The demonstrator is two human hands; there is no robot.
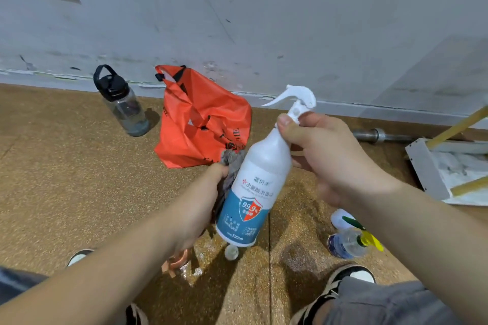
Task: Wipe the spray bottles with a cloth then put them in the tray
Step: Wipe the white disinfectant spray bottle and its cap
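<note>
In the middle of the frame the person holds a white plastic spray bottle with a blue label point(254, 182) off the speckled brown floor point(79, 179). The right hand point(320, 150) grasps it at the neck, thumb and fingers curled just under the white trigger head. The left hand point(204, 195) clutches a crumpled grey cloth point(232, 163) and presses it against the bottle's left flank.

The bottle's long axis is tilted: the trigger points to the upper right of the frame and the base hangs toward the lower centre. The wiping step looks to be under way, and the label side facing the camera is not covered by the cloth.

A shallow white tray point(425, 166) lies at the right edge of the frame, well apart from the bottle and on the right hand's side, so that hand is the nearer one for carrying the bottle over once it is wiped.

Near the lower right, a clear spray bottle with a yellow nozzle point(347, 244) and a white bottle with a green nozzle point(339, 217) lie on the floor, not yet in the tray. An orange plastic bag point(200, 119) sits behind, by the wall.
</note>
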